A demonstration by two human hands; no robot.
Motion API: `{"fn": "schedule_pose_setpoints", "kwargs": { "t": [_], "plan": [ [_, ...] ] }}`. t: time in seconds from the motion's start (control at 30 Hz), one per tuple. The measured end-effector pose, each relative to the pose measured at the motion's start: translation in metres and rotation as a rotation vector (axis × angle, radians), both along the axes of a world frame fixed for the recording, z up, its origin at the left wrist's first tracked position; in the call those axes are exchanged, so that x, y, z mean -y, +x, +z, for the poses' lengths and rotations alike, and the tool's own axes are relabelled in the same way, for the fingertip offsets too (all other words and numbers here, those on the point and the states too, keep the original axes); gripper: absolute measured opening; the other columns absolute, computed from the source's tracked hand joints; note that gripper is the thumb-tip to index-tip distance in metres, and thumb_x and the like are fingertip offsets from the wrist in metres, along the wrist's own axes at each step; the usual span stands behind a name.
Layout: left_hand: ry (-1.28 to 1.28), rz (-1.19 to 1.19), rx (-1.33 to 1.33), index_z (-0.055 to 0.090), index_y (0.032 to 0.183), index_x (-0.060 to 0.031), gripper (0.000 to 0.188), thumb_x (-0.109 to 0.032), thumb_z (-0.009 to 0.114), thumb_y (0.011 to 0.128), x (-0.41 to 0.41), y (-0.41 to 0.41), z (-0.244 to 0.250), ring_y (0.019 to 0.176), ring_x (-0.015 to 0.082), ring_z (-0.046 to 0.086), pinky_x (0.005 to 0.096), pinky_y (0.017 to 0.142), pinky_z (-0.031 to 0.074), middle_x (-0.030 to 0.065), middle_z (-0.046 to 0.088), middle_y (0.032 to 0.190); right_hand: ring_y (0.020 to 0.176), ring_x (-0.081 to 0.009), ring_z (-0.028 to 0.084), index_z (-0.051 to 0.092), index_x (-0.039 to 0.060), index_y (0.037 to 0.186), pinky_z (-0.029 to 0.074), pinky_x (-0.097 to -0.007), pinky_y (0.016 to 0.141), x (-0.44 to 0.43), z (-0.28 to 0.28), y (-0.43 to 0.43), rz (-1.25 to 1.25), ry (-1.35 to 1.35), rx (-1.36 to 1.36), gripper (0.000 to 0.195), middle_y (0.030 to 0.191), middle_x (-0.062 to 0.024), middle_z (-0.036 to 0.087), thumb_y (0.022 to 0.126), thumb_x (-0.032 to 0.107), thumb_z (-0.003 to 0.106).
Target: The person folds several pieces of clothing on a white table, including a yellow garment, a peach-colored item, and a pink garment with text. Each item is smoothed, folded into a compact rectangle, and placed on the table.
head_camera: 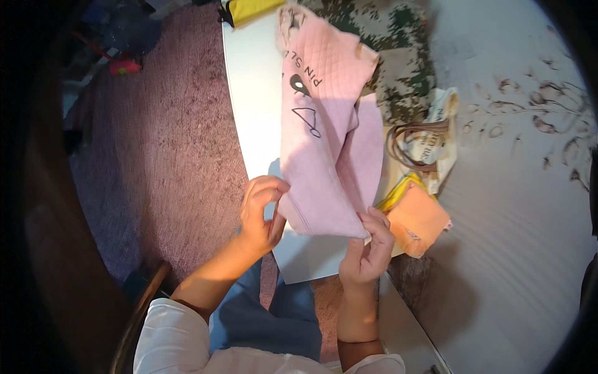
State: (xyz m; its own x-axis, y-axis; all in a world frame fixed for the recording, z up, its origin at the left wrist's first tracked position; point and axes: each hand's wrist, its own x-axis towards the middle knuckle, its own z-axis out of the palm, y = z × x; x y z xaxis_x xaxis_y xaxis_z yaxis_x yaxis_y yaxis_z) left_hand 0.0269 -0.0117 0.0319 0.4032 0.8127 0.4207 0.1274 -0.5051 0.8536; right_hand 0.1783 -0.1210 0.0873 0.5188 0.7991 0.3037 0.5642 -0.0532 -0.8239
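Observation:
A pink quilted garment [322, 154] with black printed letters and a cartoon figure stretches away from me over a white tabletop [254, 93]. Its near hem is pinched at both corners. My left hand [261, 212] has the left corner between thumb and fingers. At the right corner, my right hand [369, 250] grips the hem with thumb and fingertips. The near edge appears lifted a little above the tabletop, casting a shadow there. A fold runs down the garment's right side, and its far end lies bunched.
Right of the garment lie a folded orange cloth [418, 217], a yellow packet [395, 196] and a printed bag with brown cord handles [425, 142]. Camouflage fabric [402, 61] lies behind, with a yellow case [257, 10] at the far left. A wall [509, 224] borders the right; reddish carpet [187, 140] spreads left.

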Motion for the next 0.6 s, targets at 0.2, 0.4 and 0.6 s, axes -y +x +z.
{"fn": "schedule_pose_setpoints", "kwargs": {
  "t": [0.2, 0.4, 0.6],
  "plan": [
    [0.213, -0.131, 0.196, 0.051, 0.102, 0.0025, 0.036, 0.015, 0.067, 0.071, -0.002, 0.030, 0.143, 0.070, 0.0278, 0.059, 0.0349, 0.060, 0.050, 0.0159, 0.060, 0.089, 0.091, -0.0234, 0.060, 0.058, -0.0039, 0.108, 0.050, -0.0327, 0.079, 0.004, 0.099, 0.024, 0.028, 0.147, 0.175, 0.031, 0.101, -0.0154, 0.063, 0.084, 0.009, 0.072],
    [0.328, -0.186, 0.027, 0.057, 0.099, -0.0017, 0.032, 0.001, 0.074, 0.072, 0.015, 0.029, 0.231, 0.071, 0.0295, 0.062, 0.0364, 0.064, 0.051, 0.0109, 0.063, 0.086, 0.075, -0.0100, 0.054, 0.065, -0.0037, 0.093, 0.041, -0.0222, 0.068, 0.029, 0.171, 0.020, -0.026, 0.183, -0.154, 0.020, 0.086, -0.0032, 0.062, 0.095, 0.016, 0.066],
    [0.081, -0.191, -0.192, 0.063, 0.100, -0.0075, 0.035, -0.020, 0.082, 0.073, 0.050, -0.004, 0.238, 0.083, 0.0304, 0.063, 0.0396, 0.078, 0.048, 0.0082, 0.065, 0.088, 0.074, -0.0059, 0.047, 0.064, -0.0028, 0.091, 0.037, -0.0200, 0.066, 0.057, 0.231, 0.005, 0.044, 0.124, -0.312, 0.022, 0.082, 0.0021, 0.057, 0.094, 0.019, 0.067]
  ]
}}
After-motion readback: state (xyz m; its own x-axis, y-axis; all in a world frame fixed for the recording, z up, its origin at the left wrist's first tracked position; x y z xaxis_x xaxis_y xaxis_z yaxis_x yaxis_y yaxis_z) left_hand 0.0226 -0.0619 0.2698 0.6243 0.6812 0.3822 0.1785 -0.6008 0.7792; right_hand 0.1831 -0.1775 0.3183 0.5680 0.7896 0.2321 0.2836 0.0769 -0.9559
